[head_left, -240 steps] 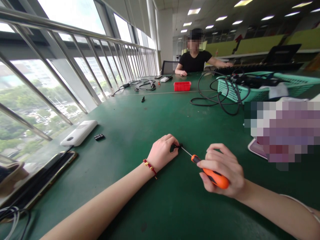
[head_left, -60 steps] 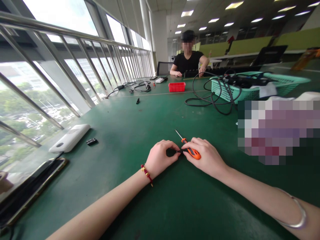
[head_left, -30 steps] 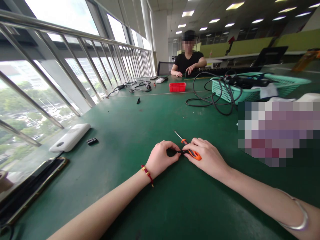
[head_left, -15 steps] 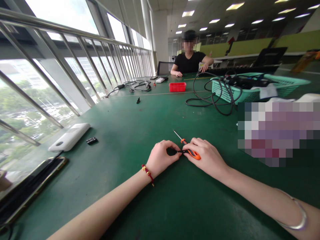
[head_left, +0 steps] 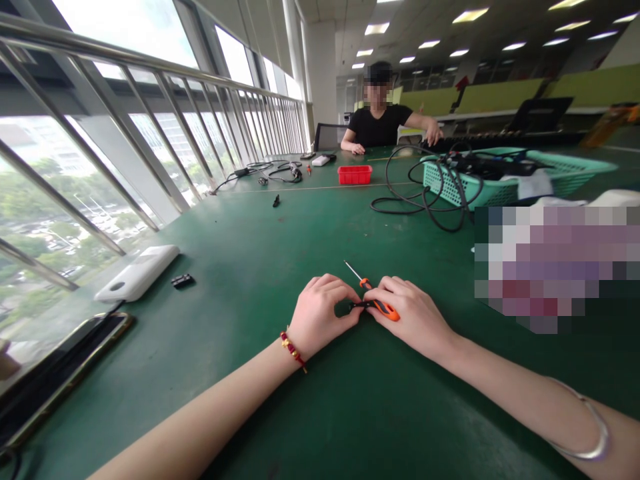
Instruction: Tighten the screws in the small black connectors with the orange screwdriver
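From the wearer's head, the single view faces forward and down along the desk, fingers fairly near, railing leftward, a co-worker farther off.

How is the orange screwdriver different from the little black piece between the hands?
The screwdriver has orange on it and a shiny metal shaft; the black piece looks dark.
The screwdriver looks longer than what shows of the black piece.
The right hand holds the screwdriver, while the black piece is between that hand and the left hand.
Both are partly hidden by fingers.
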